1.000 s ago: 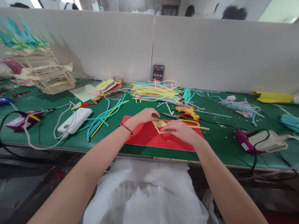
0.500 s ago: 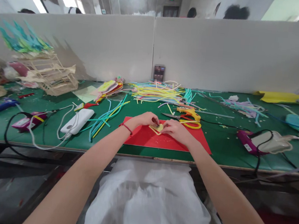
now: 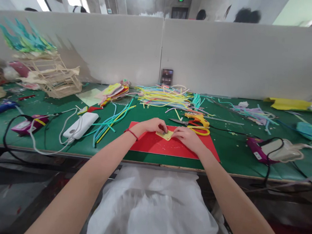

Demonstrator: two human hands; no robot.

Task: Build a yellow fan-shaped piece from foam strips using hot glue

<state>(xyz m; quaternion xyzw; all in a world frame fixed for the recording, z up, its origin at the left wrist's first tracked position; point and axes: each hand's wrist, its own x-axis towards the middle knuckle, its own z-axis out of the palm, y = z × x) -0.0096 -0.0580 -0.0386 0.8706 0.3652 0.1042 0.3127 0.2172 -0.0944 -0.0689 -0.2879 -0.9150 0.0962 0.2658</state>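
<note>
A small pale-yellow flat piece (image 3: 166, 135) lies on a red sheet (image 3: 153, 146) near the table's front edge. My left hand (image 3: 155, 125), with a red band at the wrist, has its fingers closed on the piece's upper left part. From the other side, my right hand (image 3: 184, 136) pinches at the piece's right edge, fingertips together; what exactly lies between them is too small to make out. Just behind my right hand, yellow-handled scissors (image 3: 199, 130) lie partly over the sheet, their blades pointing left. Beside them is a yellow-orange tool (image 3: 198, 119).
Strips in many colours (image 3: 166, 97) are heaped at the back centre, before a phone (image 3: 166, 77) and a grey partition (image 3: 219, 57). Left are blue-green strips (image 3: 113, 124), a white power bank (image 3: 81, 125) and a wooden stick model (image 3: 57, 80). Cables and a purple device (image 3: 260, 149) sit right.
The pale-yellow piece now lies flatter on the red sheet, where an outlined corner stood out before. My right hand has shifted slightly right; my left hand has barely moved.
</note>
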